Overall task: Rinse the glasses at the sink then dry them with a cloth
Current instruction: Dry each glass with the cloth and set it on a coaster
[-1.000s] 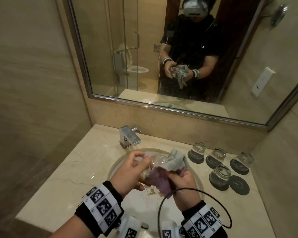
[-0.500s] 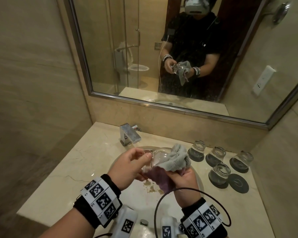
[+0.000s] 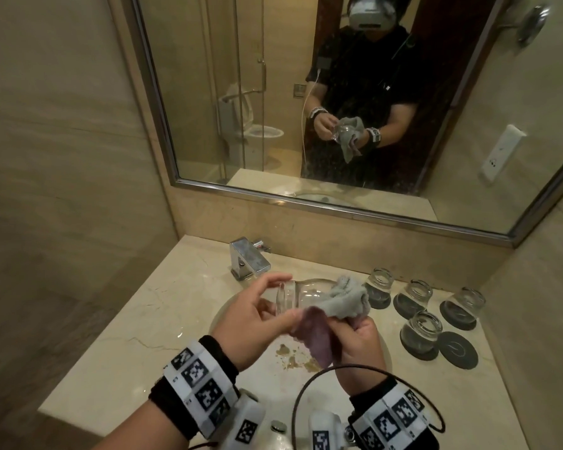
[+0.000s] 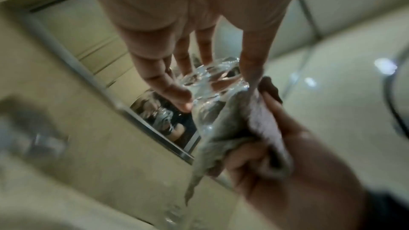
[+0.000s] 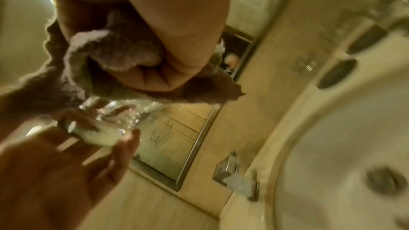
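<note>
My left hand [image 3: 257,319] grasps the glass [image 3: 301,295] by its thick base, thumb on the near side and fingers round the far side, so the glass lies on its side with the mouth facing right. I hold it that way, I judge, to leave the opening free for the cloth and to let me turn the glass from the bottom without touching the part being wiped. It hangs in the air over the sink [image 3: 228,316], so any drips fall into the basin and not onto the desk [image 3: 137,345].

My right hand [image 3: 358,336] is clenched round the cloth [image 3: 345,302], with a grey bunch pushed up against the mouth of the glass and a purplish tail hanging down below my fist. Bunching it gives me a firm pad to work against the rim and inside.

Behind the glass, to the left, stands the tap [image 3: 249,259], near enough that I should keep the base from knocking it as I twist. On the right of the sink four other glasses [image 3: 421,329] sit mouth down on dark coasters, and one coaster [image 3: 457,349] lies bare at the front; I take that for this glass's place. The cable looping from my right wristband hangs over the basin, clear of the glass.
</note>
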`<state>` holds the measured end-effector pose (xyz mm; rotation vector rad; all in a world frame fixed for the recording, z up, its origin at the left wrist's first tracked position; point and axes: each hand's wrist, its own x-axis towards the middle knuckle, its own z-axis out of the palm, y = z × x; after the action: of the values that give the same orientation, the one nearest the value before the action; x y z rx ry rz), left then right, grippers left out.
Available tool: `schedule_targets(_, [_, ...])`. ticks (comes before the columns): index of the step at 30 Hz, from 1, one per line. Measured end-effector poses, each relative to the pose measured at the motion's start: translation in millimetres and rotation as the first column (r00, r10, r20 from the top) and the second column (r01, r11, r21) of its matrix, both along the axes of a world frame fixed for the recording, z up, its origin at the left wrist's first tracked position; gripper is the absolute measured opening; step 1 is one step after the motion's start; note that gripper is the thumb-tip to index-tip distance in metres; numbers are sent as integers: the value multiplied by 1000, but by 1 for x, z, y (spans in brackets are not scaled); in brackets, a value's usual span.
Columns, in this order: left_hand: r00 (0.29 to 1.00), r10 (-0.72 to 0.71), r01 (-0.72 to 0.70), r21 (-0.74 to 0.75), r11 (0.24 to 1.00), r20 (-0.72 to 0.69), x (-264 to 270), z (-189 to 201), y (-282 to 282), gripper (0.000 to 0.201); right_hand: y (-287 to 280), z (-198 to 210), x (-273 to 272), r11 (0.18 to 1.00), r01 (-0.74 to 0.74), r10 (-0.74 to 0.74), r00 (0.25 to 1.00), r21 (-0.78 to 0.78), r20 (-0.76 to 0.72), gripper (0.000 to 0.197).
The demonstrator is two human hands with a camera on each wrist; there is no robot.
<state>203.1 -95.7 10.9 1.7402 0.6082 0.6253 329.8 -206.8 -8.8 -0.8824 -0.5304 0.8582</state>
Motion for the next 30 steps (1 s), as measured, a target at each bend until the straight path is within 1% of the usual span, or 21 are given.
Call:
schedule_targets(1, [999,-30,35,170,985,-34,-3,0,0,53,2,-1,1,1000,3,-2,997,10,-75,59])
schedule_targets(2, [997,-45,59,264,963,-59,-4,-2,-1,52,3,-1,2,1000,11,-9,993,13,-114,62])
schedule_targets(3, [996,-51,67,246,967,-74,-4,-3,-1,52,3,-1,3,1000,0,2,994,23,-110,61])
schedule_targets(5, [999,-13,13,-6,1000,-47,1,1,-3,58,2,0,1,1000,-15,15,1000,1,-24,59])
schedule_targets(6, [999,13,-17,-149,989,-30,4,1,-2,62,1,1,0,1000,0,0,1000,-16,16,58])
schedule_targets(7, [999,42,-48,-239,970,-33,6,1,-1,63,1,1,-1,1000,16,-15,999,-21,33,57])
schedule_targets(8, [997,62,-70,-230,971,-40,6,0,0,61,1,0,-1,1000,18,-17,999,-9,36,57])
schedule_targets(9, [997,71,-75,-166,983,-29,6,0,0,57,1,0,-2,1000,11,-11,999,-3,35,57])
schedule_targets(11, [1000,28,-29,102,994,8,0,-2,0,48,3,0,-1,1000,-4,4,1000,-1,-11,60])
schedule_targets(13, [1000,-15,22,318,948,-24,-2,-6,1,47,3,-1,2,999,-17,20,993,32,-112,61])
schedule_targets(14, [999,-16,26,284,959,-39,-2,-6,1,50,3,-1,3,998,-29,36,990,52,-138,61])
schedule_targets(16, [1000,15,-15,-18,1000,-28,2,-3,0,63,2,2,3,997,-54,59,993,54,-103,57])
schedule_targets(18, [999,34,-43,-297,954,-37,7,-1,0,72,2,3,2,1000,-23,23,1000,-4,-6,56])
schedule_targets(20, [999,34,-42,-360,932,-29,8,-2,1,65,2,1,1,999,11,-8,998,-42,59,58])
schedule_targets(21, [999,35,-36,-310,950,-11,7,-2,0,63,2,2,0,999,9,-7,998,-36,68,58])
schedule_targets(23, [1000,11,-12,-20,1000,-27,2,-3,1,60,2,4,1,1000,-27,27,1000,0,-7,59])
schedule_targets(24, [997,0,11,154,988,-72,-1,-4,2,61,2,4,3,998,-45,47,996,31,-78,59])
schedule_targets(25, [995,-2,28,256,966,-102,-2,-5,3,63,2,5,4,996,-62,69,989,60,-127,59])
schedule_targets(26, [995,-2,28,251,968,-103,-2,-6,3,66,1,6,5,994,-85,95,987,75,-129,58])
schedule_targets(28, [1000,0,0,-4,1000,-31,2,-1,3,75,2,7,6,994,-98,100,994,40,-44,56])
schedule_targets(30, [1000,0,-1,-261,965,-3,8,2,2,69,1,8,5,998,-67,68,996,-20,52,57])
